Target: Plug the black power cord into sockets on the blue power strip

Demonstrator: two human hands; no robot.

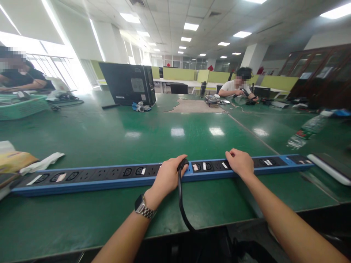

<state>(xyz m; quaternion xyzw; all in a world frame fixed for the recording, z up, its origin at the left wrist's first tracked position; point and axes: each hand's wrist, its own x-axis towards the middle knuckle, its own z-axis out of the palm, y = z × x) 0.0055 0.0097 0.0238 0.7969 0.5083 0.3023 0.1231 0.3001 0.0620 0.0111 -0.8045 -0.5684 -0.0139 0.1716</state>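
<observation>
A long power strip [106,172], blue with black outlet sections, lies across the green table in front of me. White and pinkish stickers mark several of its outlets. My left hand [169,172], with a watch on the wrist, is closed around the head of a thick black power cord [180,197] at the strip's middle. From there the cord hangs over the near table edge. My right hand [241,162] rests on the strip to the right, fingers curled over it beside a white sticker [225,165]; its fingertips are partly hidden.
A phone-like slab [329,168] lies by the strip's right end, a plastic bottle [308,129] behind it. Tissue packaging [18,160] sits at the left end. Farther back are a black computer case [128,84], a green basket [23,107] and two people at work.
</observation>
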